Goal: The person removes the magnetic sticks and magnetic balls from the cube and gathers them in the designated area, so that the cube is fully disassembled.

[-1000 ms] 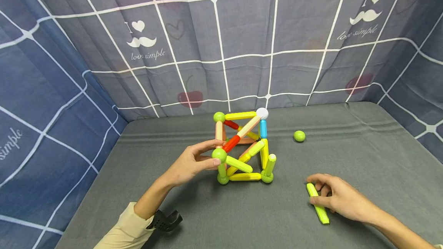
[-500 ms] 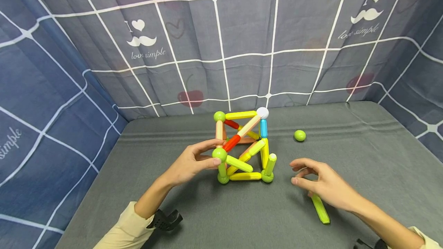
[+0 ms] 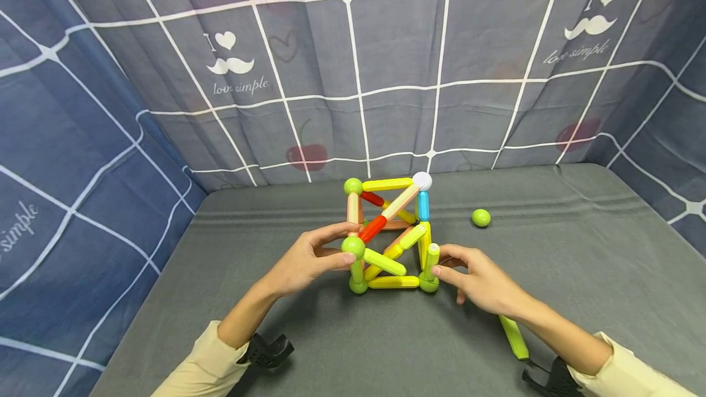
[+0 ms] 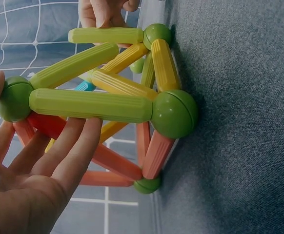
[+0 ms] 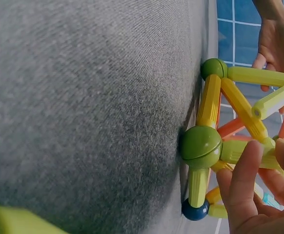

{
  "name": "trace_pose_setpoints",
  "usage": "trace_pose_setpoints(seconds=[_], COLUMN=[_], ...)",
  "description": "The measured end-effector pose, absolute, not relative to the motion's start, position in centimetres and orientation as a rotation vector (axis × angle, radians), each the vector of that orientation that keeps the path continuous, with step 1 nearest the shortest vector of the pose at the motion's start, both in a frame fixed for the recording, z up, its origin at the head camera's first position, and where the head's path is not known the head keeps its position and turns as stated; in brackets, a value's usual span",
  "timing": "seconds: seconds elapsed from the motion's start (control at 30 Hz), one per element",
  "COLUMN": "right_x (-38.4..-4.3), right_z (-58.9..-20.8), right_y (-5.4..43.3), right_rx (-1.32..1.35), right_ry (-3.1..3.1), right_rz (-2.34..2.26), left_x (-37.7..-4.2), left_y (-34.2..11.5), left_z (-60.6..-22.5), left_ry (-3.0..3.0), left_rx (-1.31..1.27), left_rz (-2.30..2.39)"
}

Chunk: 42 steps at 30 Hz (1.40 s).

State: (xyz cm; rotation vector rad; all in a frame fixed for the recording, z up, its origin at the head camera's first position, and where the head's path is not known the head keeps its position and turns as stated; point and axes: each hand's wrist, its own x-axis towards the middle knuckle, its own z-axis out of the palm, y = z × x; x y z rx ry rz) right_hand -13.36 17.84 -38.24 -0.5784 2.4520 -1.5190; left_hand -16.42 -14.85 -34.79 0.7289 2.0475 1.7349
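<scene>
A frame of magnetic building sticks and balls, with a yellow base stick (image 3: 394, 282), stands mid-table. My left hand (image 3: 309, 262) holds the green ball (image 3: 353, 247) at its upper front left corner. In the left wrist view the thumb touches that ball (image 4: 14, 105), and the fingers spread behind the light green stick (image 4: 91, 105) below it. My right hand (image 3: 480, 280) pinches the upright light green stick (image 3: 433, 255), which rises from the front right green ball (image 3: 429, 282). In the right wrist view, thumb and fingers are round this stick's (image 5: 233, 151) upper part. A slanting green stick (image 3: 385, 261) has one free end.
A loose light green stick (image 3: 514, 339) lies under the right forearm, partly hidden by it. A loose green ball (image 3: 481, 218) sits at the back right. Behind the grey tabletop (image 3: 331, 348) hangs a checked curtain (image 3: 397, 35).
My right hand has left the loose green stick, moved left to the frame and taken hold of the upright stick. The left hand has stayed at its ball.
</scene>
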Motion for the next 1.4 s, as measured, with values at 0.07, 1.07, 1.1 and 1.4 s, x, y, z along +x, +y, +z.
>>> trace_pose_setpoints(seconds=[0.07, 1.07, 1.1, 1.4], right_x=[-13.4, -13.2, -13.0, -11.5], right_z=[-38.3, -37.5, -37.4, -36.9], right_y=[17.7, 18.0, 18.1, 18.8], right_rx=[-0.582, -0.66, -0.651, -0.613], right_ry=[2.449, 2.496, 2.501, 2.462], right_rz=[-1.517, -1.561, -1.555, -1.674], left_x=[-16.4, -16.4, -16.4, -16.4], left_y=[-14.8, -14.8, -14.8, -14.8], left_z=[-34.8, -34.8, -34.8, -34.8], left_ry=[2.054, 2.027, 2.03, 2.033], left_rx=[0.728, 0.736, 0.734, 0.72], left_rz=[1.73, 1.765, 1.762, 1.757])
